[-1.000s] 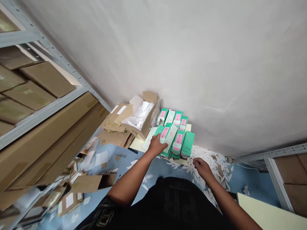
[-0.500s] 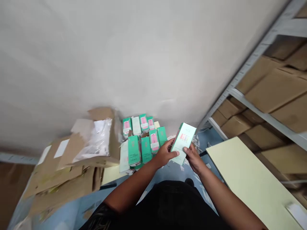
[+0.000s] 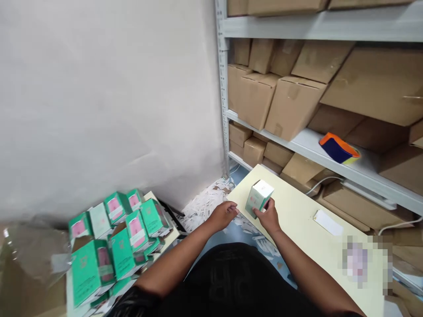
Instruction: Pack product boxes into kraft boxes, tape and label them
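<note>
Pale green and white card makes up the small box (image 3: 257, 196) that we now hold in the right hand (image 3: 269, 216) alone; half a second ago both hands had it. The right hand is closed about the box's lower part, thumb on the near face and fingers round the side. Our left hand (image 3: 222, 216) has come off it and sits just beside, apart from the box, fingers loosely curled, with nothing we can see in its grasp.

The box stands roughly upright at the near edge of the cream table (image 3: 297, 220) (whether it rests on the top or hangs just above, we cannot tell). In the earlier frame we had it tilted, its printed face towards us, nearer the other boxes.

Our view has swung to the right since then. The green boxes (image 3: 86, 268) with pink pictures, midway across before, are now at lower left, beside a clear plastic bag (image 3: 36, 253). The metal shelf (image 3: 313, 24) with its brown cartons (image 3: 257, 97) fills far more of the right side, and we now see an orange and blue band (image 3: 337, 147) on it. Paper scraps (image 3: 205, 198) cover the floor by the wall (image 3: 132, 88).
</note>
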The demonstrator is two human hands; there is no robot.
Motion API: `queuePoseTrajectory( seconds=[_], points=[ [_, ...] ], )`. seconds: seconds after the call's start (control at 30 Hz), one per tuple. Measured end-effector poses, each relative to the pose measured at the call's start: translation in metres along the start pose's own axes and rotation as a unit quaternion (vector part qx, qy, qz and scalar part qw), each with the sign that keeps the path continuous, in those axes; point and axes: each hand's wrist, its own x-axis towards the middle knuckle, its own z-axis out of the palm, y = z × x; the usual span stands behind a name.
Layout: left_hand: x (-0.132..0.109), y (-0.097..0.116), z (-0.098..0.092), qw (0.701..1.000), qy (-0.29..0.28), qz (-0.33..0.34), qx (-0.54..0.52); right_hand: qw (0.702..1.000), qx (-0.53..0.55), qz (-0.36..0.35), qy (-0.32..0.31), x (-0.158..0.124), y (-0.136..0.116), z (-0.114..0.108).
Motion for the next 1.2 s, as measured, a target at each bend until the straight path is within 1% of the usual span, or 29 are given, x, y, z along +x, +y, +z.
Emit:
queuePoseTrajectory(
  seconds=[0.07,0.13,0.23,0.33,0.43,0.5,0.57,0.6,0.63,0.7,0.73,0.8,0.87,0.9,0.93,1.0,1.07,1.13,1.2],
  points=[
    [0.025,0.019,0.027,0.999,-0.031,0.008,0.016,0.999,-0.047,0.015,0.012,0.017,0.032,-0.022],
    [0.050,0.039,0.051,0.998,-0.045,0.027,0.046,0.997,-0.068,0.031,0.017,0.028,0.058,-0.035],
    [0.091,0.068,0.084,0.990,-0.046,0.085,0.101,0.995,-0.075,0.057,0.039,0.036,0.086,-0.039],
    [0.132,0.089,0.110,0.976,-0.078,0.133,0.152,0.992,-0.075,0.070,0.068,0.037,0.107,-0.035],
    [0.164,0.093,0.127,0.962,-0.134,0.127,0.199,0.995,-0.069,0.060,0.049,0.040,0.124,-0.036],
    [0.179,0.088,0.130,0.957,-0.173,0.108,0.208,0.996,-0.073,0.026,0.035,0.045,0.133,-0.043],
    [0.190,0.081,0.129,0.949,-0.218,0.098,0.207,0.996,-0.082,0.003,0.036,0.054,0.140,-0.053],
    [0.195,0.077,0.128,0.942,-0.240,0.107,0.210,0.996,-0.080,0.004,0.034,0.059,0.142,-0.059],
    [0.201,0.075,0.127,0.933,-0.257,0.129,0.217,0.997,-0.071,0.014,0.027,0.064,0.143,-0.064],
    [0.212,0.072,0.126,0.906,-0.278,0.207,0.242,0.998,-0.040,0.052,0.023,0.069,0.143,-0.073],
    [0.219,0.073,0.126,0.889,-0.285,0.251,0.255,0.996,-0.027,0.080,0.036,0.069,0.141,-0.074],
    [0.232,0.077,0.129,0.852,-0.312,0.316,0.276,0.983,-0.008,0.158,0.097,0.062,0.135,-0.072],
    [0.243,0.082,0.133,0.821,-0.355,0.340,0.289,0.960,0.036,0.230,0.157,0.050,0.126,-0.062],
    [0.247,0.085,0.136,0.810,-0.373,0.342,0.296,0.951,0.069,0.246,0.173,0.043,0.121,-0.056],
    [0.250,0.086,0.138,0.801,-0.388,0.341,0.303,0.946,0.102,0.249,0.179,0.036,0.115,-0.048],
    [0.253,0.088,0.143,0.786,-0.406,0.340,0.319,0.944,0.146,0.233,0.182,0.028,0.105,-0.037],
    [0.252,0.088,0.146,0.768,-0.419,0.346,0.339,0.946,0.151,0.219,0.183,0.027,0.096,-0.033],
    [0.248,0.090,0.148,0.748,-0.427,0.356,0.364,0.953,0.139,0.211,0.170,0.032,0.089,-0.039],
    [0.245,0.096,0.150,0.734,-0.425,0.367,0.383,0.961,0.123,0.203,0.141,0.038,0.085,-0.051]
  ],
)
